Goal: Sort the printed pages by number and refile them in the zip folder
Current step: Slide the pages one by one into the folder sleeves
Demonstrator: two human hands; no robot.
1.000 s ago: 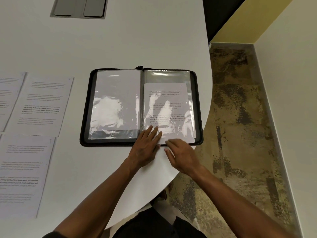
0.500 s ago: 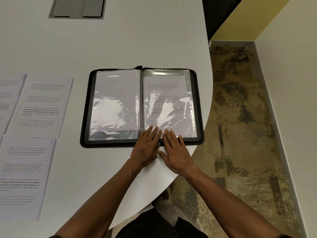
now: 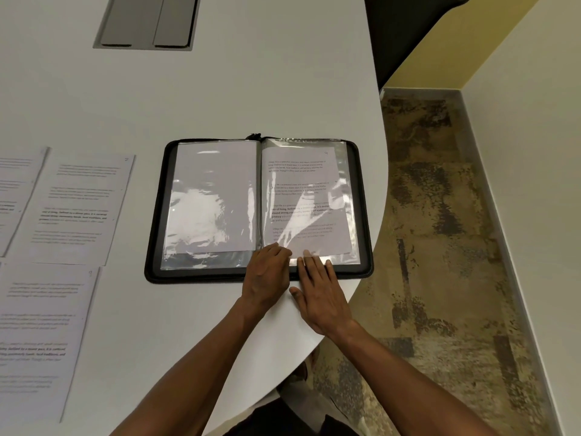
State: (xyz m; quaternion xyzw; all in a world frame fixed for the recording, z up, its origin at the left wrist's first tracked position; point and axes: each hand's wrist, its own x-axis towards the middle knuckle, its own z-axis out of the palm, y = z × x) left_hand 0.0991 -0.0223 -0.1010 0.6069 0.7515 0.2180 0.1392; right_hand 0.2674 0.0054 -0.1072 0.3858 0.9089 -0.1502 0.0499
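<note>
White laminate forms the large curved table (image 3: 220, 89), on which everything is laid; beyond its rounded edge a mottled brown and tan carpet (image 3: 440, 247) is seen, bounded by pale yellow walls (image 3: 518, 105). A grey recessed hatch with two flaps (image 3: 147, 22) is set into the table well behind the folder. The black zip folder with clear plastic sleeves (image 3: 155, 215) is spread open near the table's edge. Three loose printed white pages (image 3: 75, 209) are laid out well to the left of the folder; their text is too blurred to be read. Inside the folder's right-hand sleeve a printed page (image 3: 301, 196) is held, marked with a handwritten "4" at its upper right corner; its paragraphs cannot be read reliably. The left hand (image 3: 267, 278) is laid flat at the folder's lower centre, fingers together on the sleeve. The right hand (image 3: 320, 297) is placed just beside it, fingers slightly spread and pressed on the sleeve's lower edge.
</note>
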